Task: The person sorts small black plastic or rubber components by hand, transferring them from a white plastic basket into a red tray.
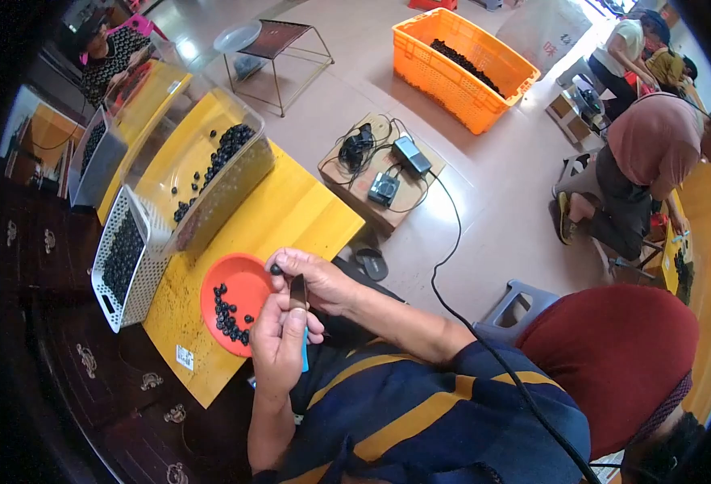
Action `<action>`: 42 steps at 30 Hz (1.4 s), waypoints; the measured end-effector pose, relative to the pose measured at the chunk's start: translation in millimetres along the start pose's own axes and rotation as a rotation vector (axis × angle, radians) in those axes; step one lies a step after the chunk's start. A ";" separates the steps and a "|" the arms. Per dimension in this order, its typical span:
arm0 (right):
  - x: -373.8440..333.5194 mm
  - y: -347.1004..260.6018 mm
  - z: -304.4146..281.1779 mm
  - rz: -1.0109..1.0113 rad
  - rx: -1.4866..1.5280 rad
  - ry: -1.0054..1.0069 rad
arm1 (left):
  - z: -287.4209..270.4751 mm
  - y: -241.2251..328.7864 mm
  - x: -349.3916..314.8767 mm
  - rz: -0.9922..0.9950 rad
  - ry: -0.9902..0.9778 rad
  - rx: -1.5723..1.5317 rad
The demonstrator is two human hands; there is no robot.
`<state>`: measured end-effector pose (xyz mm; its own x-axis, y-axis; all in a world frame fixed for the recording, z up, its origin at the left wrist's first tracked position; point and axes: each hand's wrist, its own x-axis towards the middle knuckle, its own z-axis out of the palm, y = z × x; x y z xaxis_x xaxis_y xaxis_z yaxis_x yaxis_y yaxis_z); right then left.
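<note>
Over the red-orange bowl (243,280), my left hand (277,337) is closed round a knife with a short dark blade (297,289) and a blue handle (305,352). Between the fingertips of my right hand (319,278), just beside the blade, sits a small black round fruit or nut (276,270). I cannot tell whether the blade touches it. Several similar black pieces (228,321) lie in the bowl, which rests at the edge of the yellow table (307,211).
Left of the bowl stand a white perforated basket (147,284) and a clear bin (247,173), both holding black pieces. A cardboard box (347,179) carries devices; a black cable (444,300) crosses near my right arm. Beyond are an orange crate (484,109), a stool (496,315) and several people.
</note>
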<state>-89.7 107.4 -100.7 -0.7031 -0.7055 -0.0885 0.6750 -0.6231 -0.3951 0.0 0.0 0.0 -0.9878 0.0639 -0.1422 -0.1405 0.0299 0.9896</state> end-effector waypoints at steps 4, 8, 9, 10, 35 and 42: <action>-1.0 3.6 6.1 0.004 -0.015 0.043 | 3.8 -8.5 0.6 -0.090 -0.023 0.006; -3.5 5.9 9.5 -0.023 -0.071 0.065 | 17.5 -4.8 -6.4 -0.071 -0.074 0.105; -1.4 6.5 10.1 -0.030 -0.085 0.044 | 17.6 -4.7 -7.5 -0.038 -0.064 0.113; -0.1 7.3 10.3 -0.026 -0.095 0.024 | 13.3 -8.3 -8.3 -0.037 -0.096 0.137; -8.2 12.1 19.2 0.019 -0.102 -0.076 | -41.9 -8.4 2.2 0.227 0.312 0.853; -4.8 20.5 4.4 0.031 -0.060 -0.123 | -53.9 -24.8 6.8 0.323 0.301 0.908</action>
<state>-71.5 96.5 -104.3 -0.6472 -0.7622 0.0097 0.6787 -0.5820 -0.4479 -6.9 -54.0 -24.4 -0.9630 -0.0476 0.2651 0.1173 0.8120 0.5718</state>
